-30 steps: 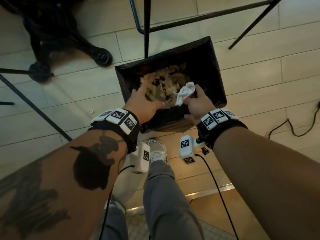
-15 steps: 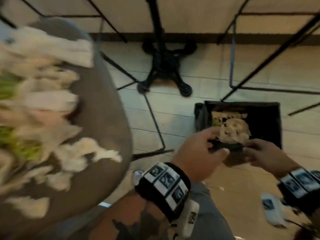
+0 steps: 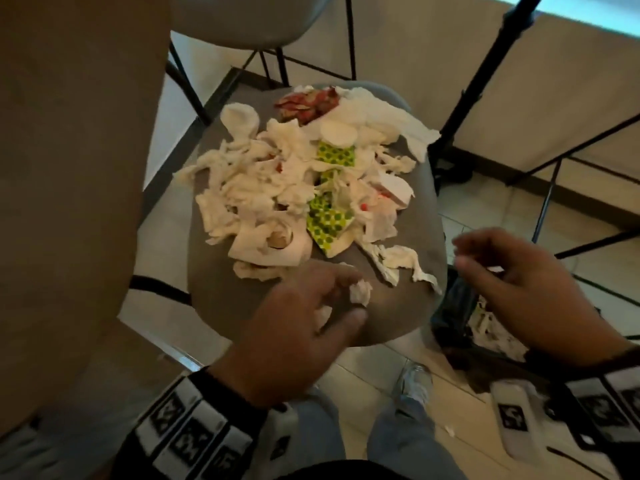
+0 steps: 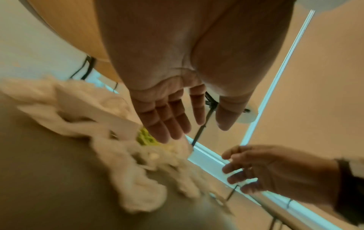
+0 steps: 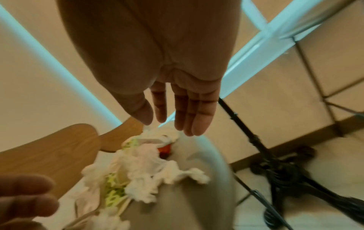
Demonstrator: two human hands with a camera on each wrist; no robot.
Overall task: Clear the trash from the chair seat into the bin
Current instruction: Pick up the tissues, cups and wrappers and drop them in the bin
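Over the chair seat (image 3: 398, 306), I log my left hand (image 3: 294, 334) and right hand (image 3: 526, 289), both loosely spread, holding nothing. Trash (image 3: 277, 188): crumpled white tissue, green-dotted wrappers, heaped lengthwise front-to-back on grey upholstery. Black-lined bin (image 3: 460, 306) stands beside.

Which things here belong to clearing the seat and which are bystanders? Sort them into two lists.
Job:
- grey round chair seat
- crumpled white tissues
- green dotted paper wrappers
- red crumpled wrapper
- black-lined bin
- left hand, right hand, both empty

Bystanders:
- wooden tabletop
- second grey chair
- black metal table legs
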